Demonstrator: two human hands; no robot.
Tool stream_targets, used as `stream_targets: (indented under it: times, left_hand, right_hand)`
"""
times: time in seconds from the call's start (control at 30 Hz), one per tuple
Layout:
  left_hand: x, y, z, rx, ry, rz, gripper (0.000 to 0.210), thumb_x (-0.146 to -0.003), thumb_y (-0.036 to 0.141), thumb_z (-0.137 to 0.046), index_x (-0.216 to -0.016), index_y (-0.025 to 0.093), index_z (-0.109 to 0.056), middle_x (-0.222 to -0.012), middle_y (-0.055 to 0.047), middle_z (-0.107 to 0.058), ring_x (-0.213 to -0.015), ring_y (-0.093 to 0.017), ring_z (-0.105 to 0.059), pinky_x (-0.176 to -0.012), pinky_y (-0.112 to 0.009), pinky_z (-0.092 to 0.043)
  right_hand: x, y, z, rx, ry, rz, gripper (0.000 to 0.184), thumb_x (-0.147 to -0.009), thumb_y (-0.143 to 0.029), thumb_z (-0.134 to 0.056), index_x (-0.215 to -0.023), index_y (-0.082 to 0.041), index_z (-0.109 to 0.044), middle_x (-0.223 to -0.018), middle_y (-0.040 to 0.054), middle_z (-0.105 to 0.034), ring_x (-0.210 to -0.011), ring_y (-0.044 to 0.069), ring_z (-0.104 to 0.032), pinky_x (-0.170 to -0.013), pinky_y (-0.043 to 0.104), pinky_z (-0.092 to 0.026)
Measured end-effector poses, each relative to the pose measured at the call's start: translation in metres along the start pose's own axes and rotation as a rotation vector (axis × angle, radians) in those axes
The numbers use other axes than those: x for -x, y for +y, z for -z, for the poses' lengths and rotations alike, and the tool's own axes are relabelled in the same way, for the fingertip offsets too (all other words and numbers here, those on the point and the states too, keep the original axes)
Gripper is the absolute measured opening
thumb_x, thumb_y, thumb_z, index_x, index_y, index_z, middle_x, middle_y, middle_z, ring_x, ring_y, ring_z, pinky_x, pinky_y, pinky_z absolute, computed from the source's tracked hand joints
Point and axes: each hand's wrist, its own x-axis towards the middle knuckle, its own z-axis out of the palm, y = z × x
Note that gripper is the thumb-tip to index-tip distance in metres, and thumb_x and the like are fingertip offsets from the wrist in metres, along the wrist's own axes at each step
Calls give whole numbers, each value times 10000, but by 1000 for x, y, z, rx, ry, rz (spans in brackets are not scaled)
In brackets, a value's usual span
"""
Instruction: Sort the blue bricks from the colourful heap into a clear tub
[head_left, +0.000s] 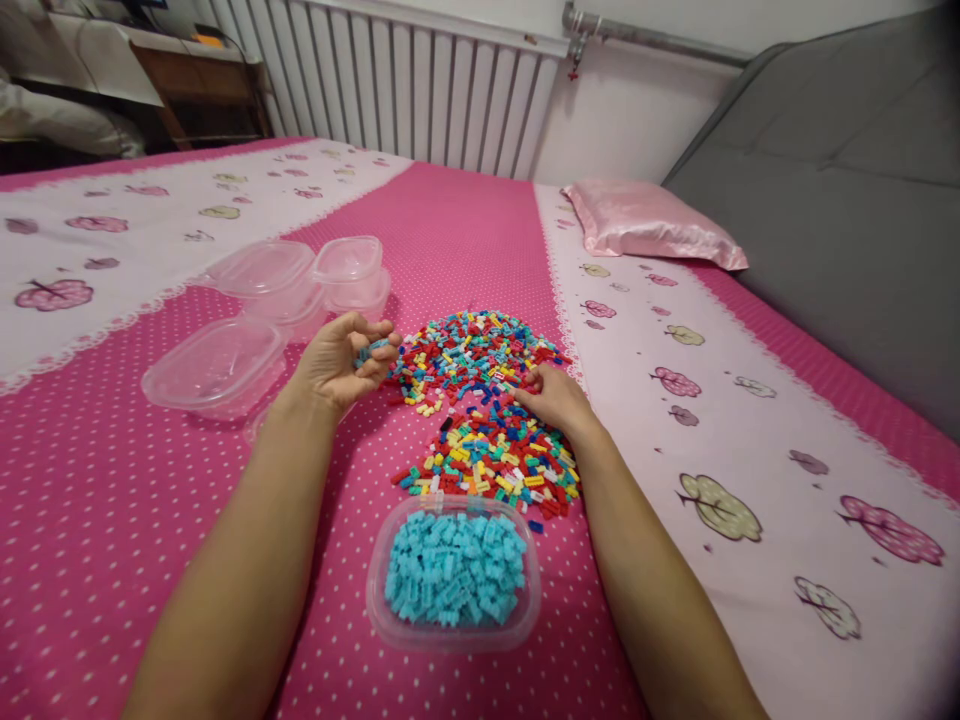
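Note:
Several light blue building bricks (370, 351) lie in my left hand (343, 362), its fingers curled round them, just left of a mixed brick pile. My right hand (553, 398) reaches into the right side of that pile of coloured bricks (480, 350), fingertips down among the pieces; whether it pinches one is too small to make out. A nearer heap of red, yellow, green and blue bricks (487, 455) spreads below it. Closest to me stands a clear plastic container (379, 610) filled with light blue bricks (454, 570).
Clear plastic containers (214, 365) stand at the left, some stacked, with a smaller container (349, 262) behind. All rests on a pink dotted bedspread (450, 220). A pink pillow (652, 222) lies at the back right by a grey headboard (840, 170). A radiator (397, 80) lines the wall.

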Motion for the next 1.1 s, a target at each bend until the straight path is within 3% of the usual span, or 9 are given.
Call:
stream_targets:
  times: [0.07,0.2,0.33,0.47,0.87,0.97,1.1]
  left_hand:
    - [1,-2,0,-212,49,-61,60,-621,145,-589,-668,117,-565,-556,3,-489,-396,-32,-343,-315,-118,-159]
    - [-1,-10,3,-850,114,-151,192,-615,248,-718,-536,144,-578,-401,67,-357,-382,-36,-232,-380,-180,-167]
    - [-6,-13,8,-1442,240,-169,142,-562,274,-727,-509,163,-656,-436,18,-527,-482,-115,-452,-477,-241,-279]
    - [-10,-14,9,-1680,265,-164,121,-560,295,-708,-564,174,-708,-446,15,-556,-543,-160,-541,-500,-251,-310]
    - [-15,-21,7,-1742,182,-130,89,-552,272,-680,-556,188,-707,-502,2,-621,-571,-169,-566,-503,-239,-335]
    - [-11,-19,7,-1534,133,-133,80,-550,246,-681,-511,178,-663,-467,16,-583,-548,-151,-541,-501,-230,-343]
    - [-2,-14,3,-965,13,-138,110,-597,204,-709,-553,147,-625,-444,42,-488,-420,-57,-393,-419,-170,-290]
  right_hand:
    - [0,0,-1,-5,-4,-2,285,-744,-425,-655,-900,-195,-593,-893,42,-657,-759,166,-592,-626,258,-379]
    - [-1,1,-1,-10,2,6,290,-742,-423,-658,-905,-192,-594,-900,46,-659,-773,168,-593,-634,258,-382]
    - [-1,1,-1,-4,-5,4,294,-745,-426,-657,-910,-190,-596,-892,45,-659,-770,168,-593,-631,256,-383]
    - [-1,1,-1,6,-2,8,294,-749,-428,-655,-913,-191,-597,-892,44,-658,-770,165,-590,-629,254,-380]
    - [-1,2,-2,-11,2,5,281,-745,-424,-659,-896,-196,-595,-881,41,-662,-763,165,-593,-620,250,-385]
    - [-2,2,-2,-7,-1,5,281,-747,-427,-656,-893,-195,-592,-888,45,-663,-766,169,-592,-624,256,-384]
    - [-2,2,-2,0,-1,14,293,-748,-428,-656,-911,-192,-594,-903,48,-661,-779,173,-592,-639,262,-382]
